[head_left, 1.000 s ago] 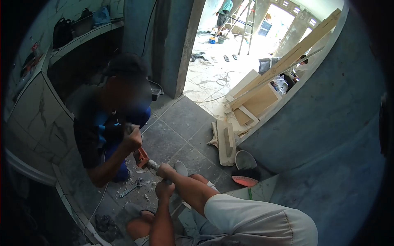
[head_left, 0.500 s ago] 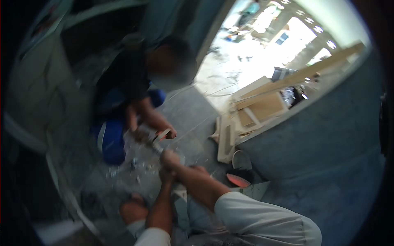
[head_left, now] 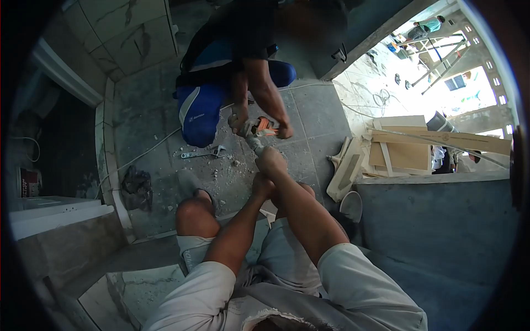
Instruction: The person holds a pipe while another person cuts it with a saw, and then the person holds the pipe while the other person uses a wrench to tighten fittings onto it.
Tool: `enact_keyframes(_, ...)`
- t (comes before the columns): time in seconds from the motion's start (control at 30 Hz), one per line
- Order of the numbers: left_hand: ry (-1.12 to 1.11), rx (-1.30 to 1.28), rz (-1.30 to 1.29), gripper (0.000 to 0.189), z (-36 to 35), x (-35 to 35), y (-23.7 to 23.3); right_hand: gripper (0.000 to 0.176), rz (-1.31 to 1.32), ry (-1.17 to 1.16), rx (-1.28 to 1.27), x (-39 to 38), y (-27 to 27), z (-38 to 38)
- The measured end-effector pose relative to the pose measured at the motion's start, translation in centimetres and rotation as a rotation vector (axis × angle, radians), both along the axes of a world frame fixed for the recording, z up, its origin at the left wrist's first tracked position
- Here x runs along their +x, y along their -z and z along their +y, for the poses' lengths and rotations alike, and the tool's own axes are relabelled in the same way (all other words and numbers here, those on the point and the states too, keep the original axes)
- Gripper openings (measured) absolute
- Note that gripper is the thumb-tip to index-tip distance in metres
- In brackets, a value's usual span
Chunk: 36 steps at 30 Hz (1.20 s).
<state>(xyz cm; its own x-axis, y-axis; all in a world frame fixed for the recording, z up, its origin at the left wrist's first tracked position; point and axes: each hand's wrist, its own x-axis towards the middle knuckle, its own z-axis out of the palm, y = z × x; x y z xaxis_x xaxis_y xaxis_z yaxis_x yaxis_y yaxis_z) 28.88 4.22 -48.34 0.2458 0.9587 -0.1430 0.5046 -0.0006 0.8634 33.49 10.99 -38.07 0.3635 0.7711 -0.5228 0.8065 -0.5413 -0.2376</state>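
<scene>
Down on the grey tiled floor (head_left: 314, 110), the person's right hand (head_left: 270, 160) is clenched round a short grey piece (head_left: 255, 144). The left hand (head_left: 262, 186) is balled in a fist just behind it, its grip on something I cannot make out. A crouching co-worker's hand (head_left: 284, 131) presses an orange power tool (head_left: 264, 126) to the piece's far end. Rubble chips (head_left: 221, 171) and an adjustable wrench (head_left: 201, 153) lie nearby. The chips suggest some work is done, but with tool and piece joined, it looks unfinished.
</scene>
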Motion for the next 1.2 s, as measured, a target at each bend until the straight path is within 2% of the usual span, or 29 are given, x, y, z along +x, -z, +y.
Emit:
enact_keyframes(0.03, -0.005, 0.000, 0.006, 0.040, -0.1, -0.1, -0.1, 0.031, 0.006, -0.005, 0.000, -0.2, 0.0, 0.1)
enact_keyframes(0.1, -0.140, 0.144, -0.196, 0.041, -0.5, 0.0, -0.3, 0.030, 0.007, 0.030, 0.006, -0.7, -0.1, 0.1)
enact_keyframes(0.13, -0.139, 0.144, -0.195, 0.041, -0.3, 0.8, 0.8, 0.030, 0.008, 0.031, 0.006, -0.9, -0.5, 0.3)
enact_keyframes(0.2, -0.350, 0.415, -0.384, 0.039, 0.3, 2.0, 1.4, 0.031, -0.005, 0.000, 0.019, -1.0, -1.0, 0.4)
enact_keyframes(0.23, -0.349, 0.419, -0.383, 0.039, 0.3, 1.5, 0.9, 0.031, -0.004, 0.000, 0.022, -0.7, -1.1, 0.2)
enact_keyframes(0.3, 0.017, 0.090, -0.071, 0.038, 0.2, -0.5, -0.2, 0.032, 0.059, -0.005, 0.020, -0.2, -1.2, -0.2)
enact_keyframes(0.43, -0.011, 0.040, -0.113, 0.035, -0.1, -0.1, 1.2, 0.033, 0.069, 0.020, -0.006, 0.5, -0.3, -0.3)
enact_keyframes(0.5, 0.018, 0.035, -0.039, 0.031, 0.3, 0.0, 2.3, 0.034, 0.081, 0.004, 0.008, 0.7, 0.3, 0.0)
enact_keyframes(0.6, -0.061, -0.021, -0.017, 0.027, -0.2, -0.5, -1.4, 0.034, 0.086, -0.001, -0.048, 0.8, 0.0, 0.2)
enact_keyframes(0.7, 0.037, 0.118, 0.026, 0.025, 0.4, -0.6, 0.4, 0.034, 0.104, 0.046, -0.063, 1.1, -0.1, 0.3)
enact_keyframes(0.77, 0.034, 0.095, 0.087, 0.025, 0.6, -0.6, 1.5, 0.034, 0.131, 0.025, -0.055, 0.6, -0.2, 0.4)
enact_keyframes(0.97, -0.003, -0.002, 0.199, 0.028, 0.8, -1.0, 0.1, 0.039, 0.173, 0.080, -0.045, 0.9, 0.2, 0.7)
enact_keyframes(1.07, 0.027, 0.015, 0.205, 0.030, 1.2, -1.2, 0.0, 0.033, 0.196, 0.036, -0.039, 1.0, 0.0, 1.0)
enact_keyframes(1.13, 0.077, 0.029, 0.208, 0.033, 1.0, -1.1, -0.3, 0.033, 0.167, 0.002, -0.008, 1.3, 1.7, 0.9)
enact_keyframes(1.2, 0.085, 0.041, 0.236, 0.033, 1.0, -1.1, -1.5, 0.032, 0.198, 0.049, -0.017, 1.1, -0.6, 0.4)
